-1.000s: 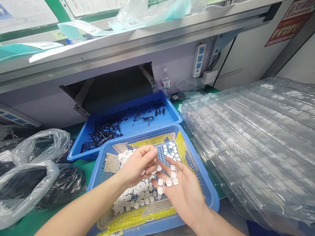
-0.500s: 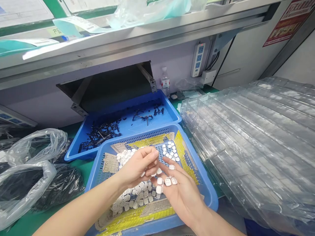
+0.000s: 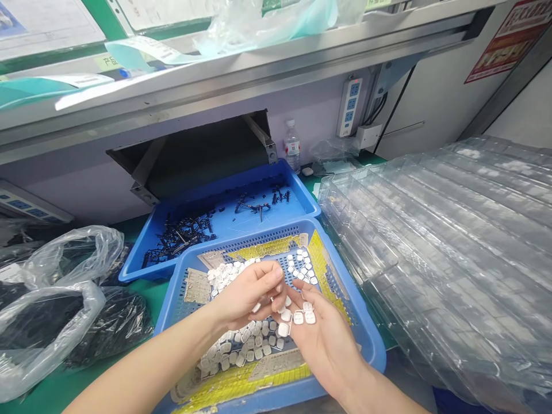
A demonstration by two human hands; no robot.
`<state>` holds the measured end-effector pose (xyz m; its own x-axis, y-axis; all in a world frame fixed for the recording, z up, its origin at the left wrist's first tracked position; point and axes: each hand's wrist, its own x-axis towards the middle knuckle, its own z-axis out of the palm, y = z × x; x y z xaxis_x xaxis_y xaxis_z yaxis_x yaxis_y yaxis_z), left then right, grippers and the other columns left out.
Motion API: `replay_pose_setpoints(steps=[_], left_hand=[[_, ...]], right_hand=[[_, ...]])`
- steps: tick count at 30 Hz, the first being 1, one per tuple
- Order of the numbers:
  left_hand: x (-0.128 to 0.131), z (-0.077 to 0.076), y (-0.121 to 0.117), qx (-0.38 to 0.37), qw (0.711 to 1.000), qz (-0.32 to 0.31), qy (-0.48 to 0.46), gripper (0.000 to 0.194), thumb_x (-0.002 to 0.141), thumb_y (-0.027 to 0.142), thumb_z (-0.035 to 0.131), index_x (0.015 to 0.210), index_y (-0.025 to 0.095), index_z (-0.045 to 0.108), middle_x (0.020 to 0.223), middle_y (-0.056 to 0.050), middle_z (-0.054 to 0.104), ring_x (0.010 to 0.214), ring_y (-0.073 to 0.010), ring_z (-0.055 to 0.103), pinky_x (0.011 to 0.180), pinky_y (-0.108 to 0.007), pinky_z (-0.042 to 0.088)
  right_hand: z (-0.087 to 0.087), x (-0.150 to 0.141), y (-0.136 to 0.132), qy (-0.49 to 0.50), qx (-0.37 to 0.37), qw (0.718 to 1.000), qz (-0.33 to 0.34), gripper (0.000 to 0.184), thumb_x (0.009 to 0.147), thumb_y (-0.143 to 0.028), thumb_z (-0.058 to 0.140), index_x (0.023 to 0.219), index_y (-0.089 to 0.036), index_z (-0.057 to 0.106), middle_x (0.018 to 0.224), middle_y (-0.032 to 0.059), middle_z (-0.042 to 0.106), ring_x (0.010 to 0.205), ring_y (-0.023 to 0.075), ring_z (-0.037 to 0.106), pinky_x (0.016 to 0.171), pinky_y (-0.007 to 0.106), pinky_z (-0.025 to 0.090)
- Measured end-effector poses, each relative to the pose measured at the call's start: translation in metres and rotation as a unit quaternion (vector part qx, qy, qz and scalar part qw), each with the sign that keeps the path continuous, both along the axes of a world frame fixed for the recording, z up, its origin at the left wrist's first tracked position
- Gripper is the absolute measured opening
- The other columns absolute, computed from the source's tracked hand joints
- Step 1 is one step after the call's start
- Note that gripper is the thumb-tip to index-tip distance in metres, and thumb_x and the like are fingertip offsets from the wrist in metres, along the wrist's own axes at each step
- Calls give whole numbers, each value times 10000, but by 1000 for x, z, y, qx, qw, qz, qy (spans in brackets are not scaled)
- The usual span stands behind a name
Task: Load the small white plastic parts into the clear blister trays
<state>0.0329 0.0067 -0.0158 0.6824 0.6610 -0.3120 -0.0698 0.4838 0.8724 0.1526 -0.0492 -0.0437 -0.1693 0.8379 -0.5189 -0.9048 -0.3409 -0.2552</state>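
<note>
Lying across the spread, palm-up fingers of the right hand (image 3: 323, 345): five small white rounded tabs (image 3: 298, 317), none pinched. Hovering just beside those fingers: the left hand (image 3: 245, 296), palm down, fingers drawn together, with one more tab showing under them, no telling whether clamped there or only lying beneath. Spreading directly below both hands: a large heap of the same tabs, too many to count, inside a blue perforated tray (image 3: 366, 345), plus a smaller group of roughly twenty near the tray's far side. Lining that tray: strips of yellow and grey backing sheet (image 3: 267, 248). Sitting just behind it, partly overlapped: a second blue tray (image 3: 302, 195), holding two clusters of small black metal parts (image 3: 179, 234). Stacking up to the right: many layers of clear plastic blister trays (image 3: 452, 259). Bulging to the left: two clear plastic bags (image 3: 64, 259) around dark contents, on a green bench (image 3: 138, 293). Standing behind the trays: one water bottle (image 3: 292, 146), below one wall-mounted power strip (image 3: 349, 107) showing three sockets
</note>
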Motion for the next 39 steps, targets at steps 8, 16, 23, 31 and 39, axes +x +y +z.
replay_pose_setpoints(steps=[8, 16, 23, 31, 39], left_hand=[[1, 1, 1, 7, 997, 73, -25, 310, 819, 383, 484, 621, 148, 441, 437, 89, 328, 247, 8, 239, 258, -90, 120], [5, -4, 3, -75, 988, 131, -34, 324, 833, 392, 441, 619, 150, 459, 465, 75, 348, 261, 4, 222, 252, -91, 169], [5, -9, 6, -149, 985, 92, -8, 379, 818, 487, 382, 700, 143, 491, 526, 29, 419, 313, -26, 339, 238, -82, 128], [8, -7, -5, -157, 987, -20, 26, 480, 784, 624, 286, 771, 174, 454, 456, 38, 452, 228, -35, 286, 212, -106, 136], [11, -11, -12, -182, 982, -16, 54, 502, 733, 674, 349, 749, 182, 450, 416, 74, 366, 242, -42, 301, 212, -100, 207]], right_hand=[[0, 1, -1, -5, -44, 999, -15, 69, 735, -163, 517, 804, -168, 513, 717, 55, 615, 717, 160, 602, 588, 269, 478], [5, 6, -5, -34, 15, 994, 103, 236, 699, -276, 598, 606, -183, 401, 474, -87, 327, 350, 20, 229, 290, 142, 107], [9, 3, -12, -291, 131, 935, 152, 208, 774, -417, 480, 801, -212, 489, 429, -100, 256, 378, 49, 137, 346, 182, 104], [8, 15, -6, -704, 335, 601, 176, 183, 781, -275, 476, 936, -243, 567, 765, 17, 583, 469, 104, 386, 476, 269, 301], [4, 16, -5, -749, 421, 486, 159, 199, 843, -260, 394, 776, -215, 575, 695, 33, 571, 573, 146, 508, 492, 268, 303]])
